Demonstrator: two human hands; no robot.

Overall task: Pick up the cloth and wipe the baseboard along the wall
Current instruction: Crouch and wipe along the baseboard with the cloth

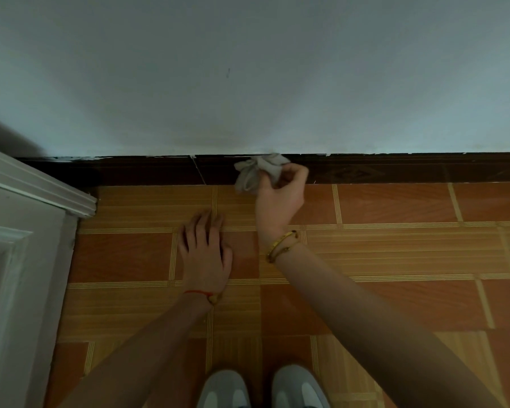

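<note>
Nearest the camera, two pale shoes (262, 388) are standing on the tiled floor (395, 254). Farther out, the left hand (205, 248) is lying open and flat on the tiles, holding nothing and seemingly propping the person up. Beyond it, the right hand (278, 192) is closing around a bunched grey cloth (256, 170) and pressing it against the dark baseboard (395, 169) at the foot of the pale wall (248, 69). The pickup is done, and the wiping looks to be in progress near the middle of the visible run. Which stretches are already clean cannot be told; long lengths are running off to both sides, toward the white door (21, 245) and rightward.
</note>
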